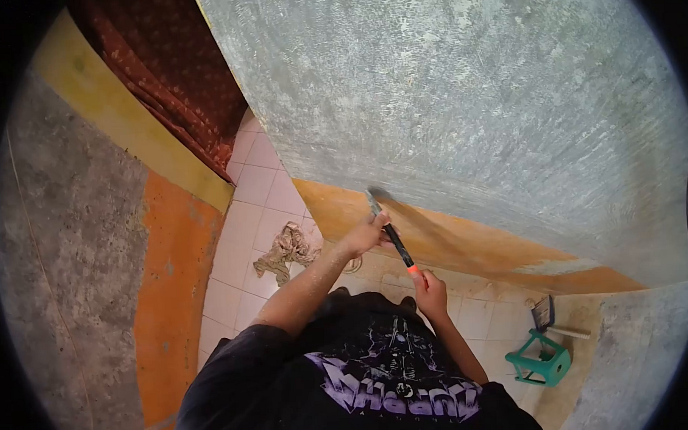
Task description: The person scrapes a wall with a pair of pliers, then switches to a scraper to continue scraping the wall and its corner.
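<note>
A long-handled scraper (398, 242) with a black shaft and an orange section lies across both hands, its head touching the wall where the grey surface (430, 75) meets the orange band (336, 208). My left hand (367, 235) is closed round the upper shaft, near the head. Lower down, my right hand (430, 291) is wrapped round the handle by the orange section. Pale dust coats my left forearm. The tool's head is partly blurred, so its exact shape is hard to tell.
A crumpled cloth (288, 251) lies on the tiled floor (242, 226). At the lower right is a green plastic stool (550, 368) beside a dark tray-like object (543, 313). A red curtain (165, 77) hangs at the upper left, above a grey and orange wall (171, 259).
</note>
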`<move>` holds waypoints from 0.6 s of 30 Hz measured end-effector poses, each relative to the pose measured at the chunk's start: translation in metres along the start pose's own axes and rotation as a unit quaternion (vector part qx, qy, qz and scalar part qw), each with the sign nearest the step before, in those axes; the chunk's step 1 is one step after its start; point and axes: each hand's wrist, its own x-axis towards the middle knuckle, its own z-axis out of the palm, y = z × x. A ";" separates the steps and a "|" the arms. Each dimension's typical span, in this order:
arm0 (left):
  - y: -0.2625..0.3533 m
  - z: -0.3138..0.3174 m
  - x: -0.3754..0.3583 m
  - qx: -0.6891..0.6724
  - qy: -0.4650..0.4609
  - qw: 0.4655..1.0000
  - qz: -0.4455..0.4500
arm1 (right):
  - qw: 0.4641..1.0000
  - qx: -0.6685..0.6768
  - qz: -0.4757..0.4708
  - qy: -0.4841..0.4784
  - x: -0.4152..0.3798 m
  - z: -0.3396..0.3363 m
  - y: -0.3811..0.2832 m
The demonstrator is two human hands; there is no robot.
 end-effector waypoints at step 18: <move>0.004 -0.017 -0.004 0.027 -0.026 0.999 -0.020 | 0.997 0.034 0.039 0.056 -0.021 0.034 -0.013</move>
